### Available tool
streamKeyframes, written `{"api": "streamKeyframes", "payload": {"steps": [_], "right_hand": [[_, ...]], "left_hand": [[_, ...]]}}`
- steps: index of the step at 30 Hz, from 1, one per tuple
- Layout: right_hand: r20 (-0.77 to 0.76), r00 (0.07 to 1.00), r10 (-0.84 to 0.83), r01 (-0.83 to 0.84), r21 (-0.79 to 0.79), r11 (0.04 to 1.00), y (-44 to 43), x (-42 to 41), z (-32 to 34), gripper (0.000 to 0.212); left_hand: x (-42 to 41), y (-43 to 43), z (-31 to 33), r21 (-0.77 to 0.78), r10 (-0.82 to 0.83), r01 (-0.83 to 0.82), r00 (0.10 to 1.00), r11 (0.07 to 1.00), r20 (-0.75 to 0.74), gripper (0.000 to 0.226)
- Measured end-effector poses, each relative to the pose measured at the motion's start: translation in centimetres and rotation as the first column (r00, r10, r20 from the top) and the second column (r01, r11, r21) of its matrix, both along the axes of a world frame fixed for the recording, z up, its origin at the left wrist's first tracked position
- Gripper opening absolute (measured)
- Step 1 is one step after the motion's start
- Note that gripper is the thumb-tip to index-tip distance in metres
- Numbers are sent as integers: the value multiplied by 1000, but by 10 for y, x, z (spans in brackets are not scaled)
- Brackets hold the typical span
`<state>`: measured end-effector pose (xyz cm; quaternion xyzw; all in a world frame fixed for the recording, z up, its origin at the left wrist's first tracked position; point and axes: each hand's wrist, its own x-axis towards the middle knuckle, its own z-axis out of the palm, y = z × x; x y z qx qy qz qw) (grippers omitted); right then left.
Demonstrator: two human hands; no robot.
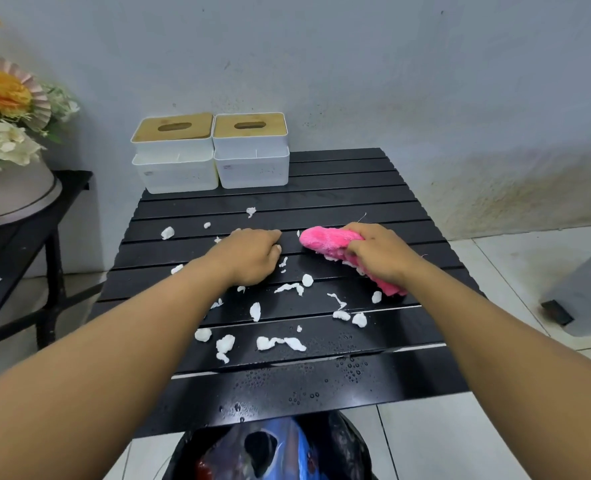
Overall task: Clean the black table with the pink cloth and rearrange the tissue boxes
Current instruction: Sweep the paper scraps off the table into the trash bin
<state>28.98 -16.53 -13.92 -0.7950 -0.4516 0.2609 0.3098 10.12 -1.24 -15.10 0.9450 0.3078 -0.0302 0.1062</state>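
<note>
While the right hand (377, 252) grips the pink cloth (325, 244) on the black table (339, 188) and the left hand (249, 254) rests half-curled and empty, wet white scraps (280, 342) may smear or fall between the slats, far from the tissue boxes (211, 161).

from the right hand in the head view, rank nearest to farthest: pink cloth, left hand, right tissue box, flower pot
1. pink cloth: in the right hand's grip.
2. left hand: to its left, on the table.
3. right tissue box: far edge, by the wall.
4. flower pot: far left, on the side stand.
</note>
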Motion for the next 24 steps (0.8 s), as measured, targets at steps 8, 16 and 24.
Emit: {"api": "streamKeyframes", "payload": {"steps": [8,16,24], "right_hand": [[-109,989,95,-98,-22,995,-10,-14,7,21],[54,998,-27,28,-13,1000,-15,-5,2,31],[-93,993,66,-71,-42,997,-25,-26,5,18]], "left_hand": [[-13,-12,2,19,31,-31,999,999,21,26],[-21,-14,6,40,14,-13,999,999,-33,25],[-33,-28,15,19,22,-21,997,1000,-80,31]]}}
